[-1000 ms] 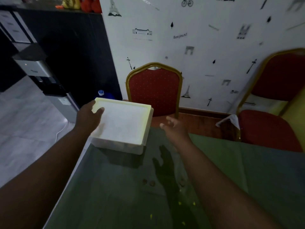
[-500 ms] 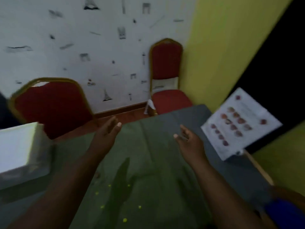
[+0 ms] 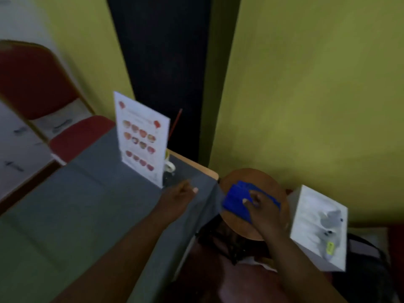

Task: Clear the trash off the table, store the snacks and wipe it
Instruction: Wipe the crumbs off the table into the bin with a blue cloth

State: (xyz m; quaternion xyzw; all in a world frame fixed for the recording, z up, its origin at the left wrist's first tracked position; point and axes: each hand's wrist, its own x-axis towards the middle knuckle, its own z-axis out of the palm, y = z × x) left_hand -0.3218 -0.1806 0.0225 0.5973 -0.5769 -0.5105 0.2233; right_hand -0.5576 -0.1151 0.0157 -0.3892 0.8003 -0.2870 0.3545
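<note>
Fingers (image 3: 248, 202) of the right hand (image 3: 265, 213) curl down onto the blue cloth (image 3: 237, 205) on the round wooden stool (image 3: 271, 189), lower right, probably picking it up for wiping. Left hand (image 3: 177, 199) hovers open and empty over the gray surface (image 3: 87, 204), by the menu card (image 3: 141, 138).

There were two hands: the left hand (image 3: 177, 199) and the right hand (image 3: 263, 209). I counted one blue cloth (image 3: 237, 203), one round wooden stool (image 3: 276, 193), one white box (image 3: 317, 228), one upright menu card (image 3: 142, 138), one red chair (image 3: 39, 88) and one table (image 3: 87, 204).
</note>
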